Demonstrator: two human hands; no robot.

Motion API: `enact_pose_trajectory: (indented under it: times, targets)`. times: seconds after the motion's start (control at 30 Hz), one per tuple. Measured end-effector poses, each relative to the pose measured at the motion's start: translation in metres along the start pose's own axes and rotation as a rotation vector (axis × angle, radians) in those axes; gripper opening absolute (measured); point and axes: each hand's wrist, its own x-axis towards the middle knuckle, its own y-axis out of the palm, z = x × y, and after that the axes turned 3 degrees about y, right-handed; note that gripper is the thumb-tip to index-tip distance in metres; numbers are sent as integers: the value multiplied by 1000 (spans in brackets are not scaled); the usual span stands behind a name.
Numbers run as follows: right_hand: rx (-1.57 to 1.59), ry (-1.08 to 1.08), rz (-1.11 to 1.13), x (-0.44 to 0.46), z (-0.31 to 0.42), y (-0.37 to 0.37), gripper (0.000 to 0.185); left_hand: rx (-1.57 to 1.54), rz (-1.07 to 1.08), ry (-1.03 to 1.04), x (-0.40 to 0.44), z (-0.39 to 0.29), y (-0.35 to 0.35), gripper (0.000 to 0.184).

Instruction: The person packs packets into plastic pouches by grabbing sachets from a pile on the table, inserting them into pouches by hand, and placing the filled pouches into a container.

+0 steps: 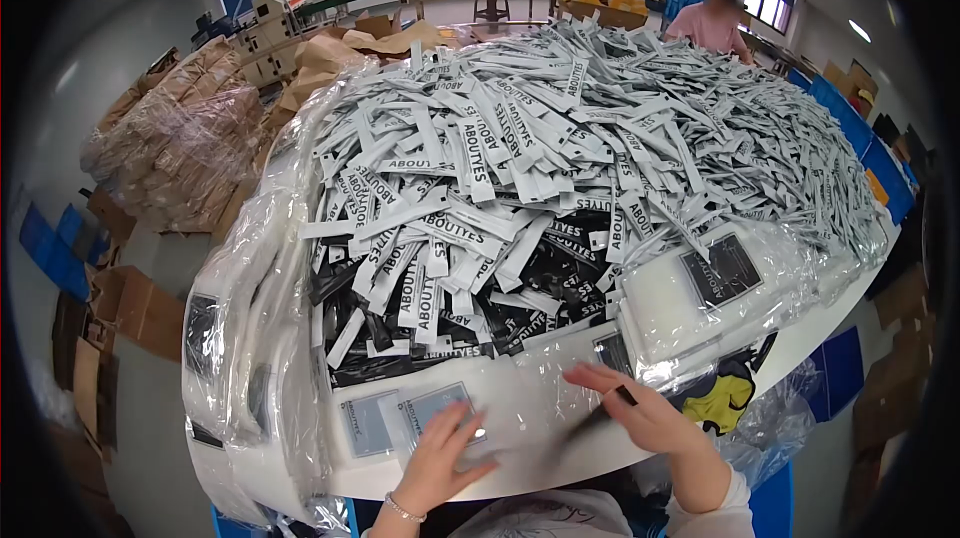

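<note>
My left hand point(440, 453), fingers spread and slightly blurred, is over the clear plastic bags point(370, 423) with grey printed labels at the table's front edge. Whether it touches them I cannot tell. To its right, my right hand point(645, 416) has its fingers closed on a dark stick packet point(580, 428), smeared by motion and pointing down toward the left hand. Just beyond both hands lie black stick packets point(560, 268) and a large heap of white stick packets point(490, 138) printed ABOUTYES.
Stacked plastic bags point(265, 338) line the left edge; another bag stack point(690, 298) lies at right. A yellow-and-dark cloth point(720, 403) is near the right front edge. A person point(710, 23) is behind the heap. Wrapped cartons point(180, 138) stand left.
</note>
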Motion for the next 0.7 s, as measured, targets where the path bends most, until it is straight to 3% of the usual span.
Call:
enact_pose_trajectory:
  times: [0.07,0.13,0.2,0.27,0.3,0.4,0.5,0.6,0.63,0.7]
  targets:
    - [365,-49,-73,-6,-5,-3,49,198,33,40,-7,17,9,49]
    - [193,-288,-318,-10,6,-5,43,226,38,46,-15,24,12,43]
    - [276,-369,-444,-10,-9,-7,33,88,-3,31,-18,22,9,37]
    - [93,-297,-679,-6,-35,1,23,52,-56,3,-18,22,9,35]
    - [-57,-125,-803,4,-44,10,18,30,-80,-13,-19,20,9,33]
    - [-331,-220,-746,17,-100,14,17,13,-110,-3,-18,9,8,33]
    - [-348,-555,-801,17,-84,25,14,-14,-108,-26,-19,0,3,32]
    - [-356,-280,-736,24,-104,37,12,1,-156,-14,-13,-16,11,34]
    - [-387,-275,-718,20,-98,35,10,32,-165,20,-10,-18,11,32]
    - [-165,-121,-737,15,-100,41,10,96,-325,95,-3,-23,15,20]
